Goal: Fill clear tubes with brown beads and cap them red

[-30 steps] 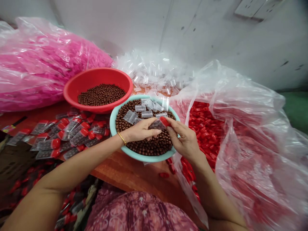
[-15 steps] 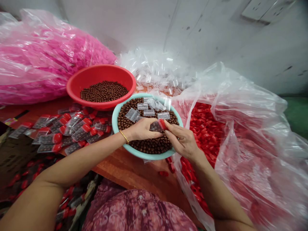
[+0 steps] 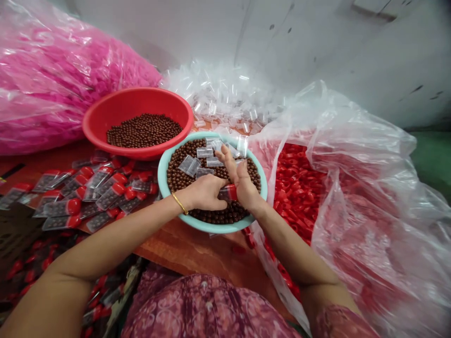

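My left hand (image 3: pixel 207 191), with a gold bangle on the wrist, grips a small clear plastic container (image 3: pixel 223 194) filled with brown beads. A red cap (image 3: pixel 231 192) sits on the container's right end. My right hand (image 3: pixel 244 185) presses its palm against that cap, its fingers stretched out and apart. Both hands are above a pale blue basin (image 3: pixel 163 176) of brown beads (image 3: pixel 178 171). Several empty clear containers (image 3: pixel 189 165) lie on the beads just beyond my hands.
A red basin (image 3: pixel 91 134) with more beads stands behind at left. Capped containers (image 3: pixel 66 207) are heaped at left. A plastic bag of red caps (image 3: pixel 298 188) lies at right, a bag of pink pieces (image 3: pixel 70 80) at back left. Clear containers (image 3: pixel 225 101) pile up by the wall.
My right hand has gone from pinching the red cap with its fingertips to pressing it with an open palm. My left hand keeps hold of the container. The view has shifted slightly.
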{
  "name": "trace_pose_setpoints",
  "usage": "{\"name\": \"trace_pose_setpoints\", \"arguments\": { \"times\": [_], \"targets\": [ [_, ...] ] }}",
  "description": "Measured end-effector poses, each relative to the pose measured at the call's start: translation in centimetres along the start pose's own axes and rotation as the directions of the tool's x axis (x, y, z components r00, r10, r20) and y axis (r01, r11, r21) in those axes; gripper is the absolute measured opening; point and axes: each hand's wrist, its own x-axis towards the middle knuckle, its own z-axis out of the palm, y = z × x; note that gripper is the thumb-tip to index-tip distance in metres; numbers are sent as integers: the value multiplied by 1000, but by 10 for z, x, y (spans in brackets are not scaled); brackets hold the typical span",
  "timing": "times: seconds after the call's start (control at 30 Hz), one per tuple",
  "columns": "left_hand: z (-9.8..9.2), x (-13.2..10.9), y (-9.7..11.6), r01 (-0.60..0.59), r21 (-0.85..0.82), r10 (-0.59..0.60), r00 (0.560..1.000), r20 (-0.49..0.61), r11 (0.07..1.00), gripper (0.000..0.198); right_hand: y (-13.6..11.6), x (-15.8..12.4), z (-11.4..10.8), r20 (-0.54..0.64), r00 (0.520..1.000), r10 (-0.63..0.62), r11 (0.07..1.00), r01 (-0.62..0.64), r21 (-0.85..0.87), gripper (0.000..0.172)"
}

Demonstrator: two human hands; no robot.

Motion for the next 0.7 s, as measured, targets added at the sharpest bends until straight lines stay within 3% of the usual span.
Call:
{"name": "trace_pose_setpoints", "arguments": {
  "times": [0.17, 0.27, 0.33, 0.43, 0.57, 0.63, 0.7],
  "targets": [
    [2, -1, 0, 27, 165, -14, 997, -80, 986, 13, -12, 2, -3, 58, 997, -54, 982, 64, -180, 88],
    [2, -4, 1, 12, 143, 9, 990, -141, 990, 10, -16, 4, 1, 16, 1000, 16, 996, -18, 85, 89],
    [3, -4, 2, -42, 60, 53, 982, -183, 997, 11, -18, 5, 4, -33, 998, 61, 947, -48, 319, 86],
    [4, -2, 2, -122, -51, 107, 967, -233, 991, 11, -22, 6, 5, -152, 986, 71, 888, 6, 459, 87],
    [-6, -12, 8, -86, -62, 66, 960, -272, 994, 11, -22, -4, -15, -347, 936, 60, 949, 54, 309, 87],
    [-18, -31, 10, 22, -37, -32, 950, -310, 999, 19, -18, -20, -39, -451, 892, 23, 992, 34, 118, 79],
    [-34, -59, 0, 213, 28, -187, 906, -380, 977, 24, -9, -45, -70, -553, 831, -55, 992, -20, -128, 60]
  ]
}}
